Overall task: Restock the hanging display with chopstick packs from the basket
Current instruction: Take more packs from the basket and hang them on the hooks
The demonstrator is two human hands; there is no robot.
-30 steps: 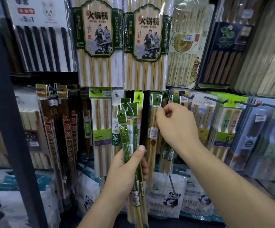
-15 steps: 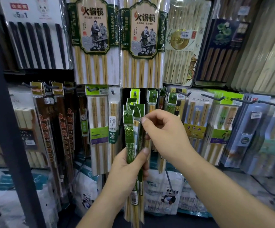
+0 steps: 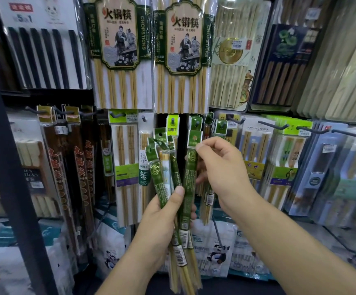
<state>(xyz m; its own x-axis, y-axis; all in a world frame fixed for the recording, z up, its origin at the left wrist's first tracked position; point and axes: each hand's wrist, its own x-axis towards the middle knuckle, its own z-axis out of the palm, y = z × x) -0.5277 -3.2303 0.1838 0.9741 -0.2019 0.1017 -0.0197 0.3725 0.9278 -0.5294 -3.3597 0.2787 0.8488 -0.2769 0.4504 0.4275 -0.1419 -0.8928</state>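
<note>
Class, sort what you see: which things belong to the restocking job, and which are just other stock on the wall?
In the job:
left hand
green packs
right hand
single pack
hook

Just there:
hotpot chopsticks
black chopsticks
panda bags

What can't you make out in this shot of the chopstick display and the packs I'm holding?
- Basket: nowhere in the head view, outside the frame.
- Bundle of green packs in the left hand: exact count unclear, they overlap.
- Single pack in the right hand grip: its small print is too fine to read.
- Hook behind it: partly hidden by hanging packs.
</note>
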